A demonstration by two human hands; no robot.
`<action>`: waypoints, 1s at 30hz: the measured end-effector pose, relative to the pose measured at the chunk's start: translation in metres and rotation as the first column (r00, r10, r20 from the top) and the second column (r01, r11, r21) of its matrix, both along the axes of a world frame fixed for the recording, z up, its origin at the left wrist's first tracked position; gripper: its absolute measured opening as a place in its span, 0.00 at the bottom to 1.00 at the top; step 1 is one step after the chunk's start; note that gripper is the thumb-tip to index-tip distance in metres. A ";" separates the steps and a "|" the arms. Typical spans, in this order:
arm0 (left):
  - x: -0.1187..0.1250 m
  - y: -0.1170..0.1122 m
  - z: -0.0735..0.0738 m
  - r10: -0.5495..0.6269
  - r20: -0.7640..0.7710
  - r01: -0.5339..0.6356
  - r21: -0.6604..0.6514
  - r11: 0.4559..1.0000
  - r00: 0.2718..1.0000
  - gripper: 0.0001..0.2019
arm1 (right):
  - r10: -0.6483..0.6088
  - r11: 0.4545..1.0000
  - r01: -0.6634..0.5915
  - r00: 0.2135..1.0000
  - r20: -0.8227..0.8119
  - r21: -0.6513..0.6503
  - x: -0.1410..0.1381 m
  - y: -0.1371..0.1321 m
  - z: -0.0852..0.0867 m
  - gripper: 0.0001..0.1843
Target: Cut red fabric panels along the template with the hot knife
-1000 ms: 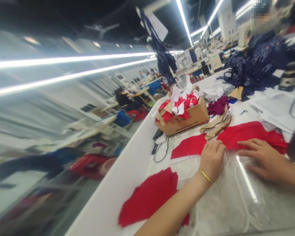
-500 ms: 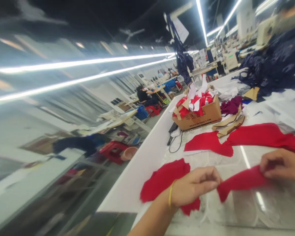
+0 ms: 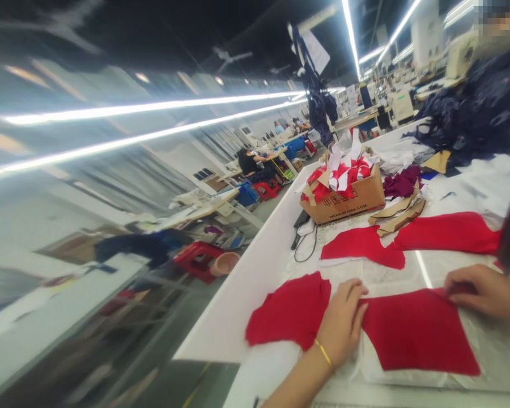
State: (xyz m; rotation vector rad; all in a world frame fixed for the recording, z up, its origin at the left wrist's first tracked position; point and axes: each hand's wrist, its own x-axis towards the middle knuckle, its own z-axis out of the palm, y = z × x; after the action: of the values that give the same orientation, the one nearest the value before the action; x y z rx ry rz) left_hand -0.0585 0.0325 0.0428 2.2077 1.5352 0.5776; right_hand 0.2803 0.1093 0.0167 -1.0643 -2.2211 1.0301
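In the lower right of the frame, a red fabric piece [image 3: 416,334] is lying flat on a clear sheet [image 3: 391,277] over the white counter [image 3: 238,317]. The person's left hand [image 3: 342,323] is resting palm down on its left edge, grip released, seemingly pinning the cloth so it lies smooth. The right hand [image 3: 480,289], at the right edge of the frame, is covering the piece's far corner; whether its grip is pinching or only pressing cannot be told. Another red piece [image 3: 291,309] is lying just left of the left hand. Higher up, right of centre, a cardboard box [image 3: 344,198] is holding red and white scraps, probably to keep them off the flat cloth.
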 end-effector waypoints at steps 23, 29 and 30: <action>0.005 -0.028 -0.023 -0.188 -0.119 0.220 0.391 0.894 0.975 0.13 | -0.458 0.888 0.415 0.829 0.321 0.195 0.012 0.015 0.012 0.17; 0.007 -0.030 -0.020 -0.173 -0.124 0.208 0.384 0.900 0.977 0.13 | -0.497 0.860 0.412 0.810 0.312 0.302 0.019 0.013 0.020 0.19; 0.009 -0.029 -0.018 -0.176 -0.117 0.208 0.380 0.901 0.977 0.12 | -0.485 0.864 0.395 0.819 0.307 0.312 0.020 0.013 0.017 0.19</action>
State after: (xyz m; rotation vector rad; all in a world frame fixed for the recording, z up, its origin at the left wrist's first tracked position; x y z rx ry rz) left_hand -0.0496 0.0030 0.0248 2.6740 1.3016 0.7978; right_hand 0.2999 0.1222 0.0342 -1.6748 -2.1368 0.3676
